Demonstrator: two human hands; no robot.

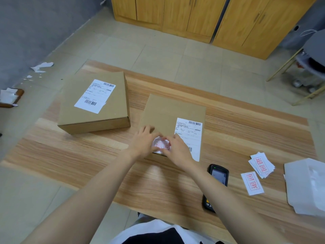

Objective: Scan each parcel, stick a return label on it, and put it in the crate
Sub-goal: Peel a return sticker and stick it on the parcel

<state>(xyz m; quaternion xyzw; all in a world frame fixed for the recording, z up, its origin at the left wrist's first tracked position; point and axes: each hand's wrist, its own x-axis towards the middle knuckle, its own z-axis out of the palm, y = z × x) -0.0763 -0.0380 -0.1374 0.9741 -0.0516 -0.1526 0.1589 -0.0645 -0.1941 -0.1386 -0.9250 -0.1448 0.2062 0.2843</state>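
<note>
**Spotter:** Take the middle parcel (174,111) as your mark. Left of it and further back lies the second parcel (93,106), with only a narrow strip of bare table (79,155) between the two. Its far corner reaches the table's left edge.

**Checker:** And your hands?

**Spotter:** Your left hand (143,142) lies on the mark's near-left corner. Its fingers are fairly straight and spread on the cardboard and on the left side of the return label (161,144). Your right hand (177,150) meets it from the other side, fingertips pressing down on that label. Neither hand is wrapped round anything.

**Checker:** Where does the label sit?

**Spotter:** It sits flat on top, its near edge at the mark's near edge, just left of the shipping label (190,134).

**Checker:** What about room on your right?

**Spotter:** The handheld scanner (218,175) lies near-right of the mark, just beside your right forearm. Further right are one loose return label (252,183) and a small stack of return labels (261,164). A white container (306,185) sits at the table's right edge. Open wood lies on the mark's near side, under your forearms.
</note>
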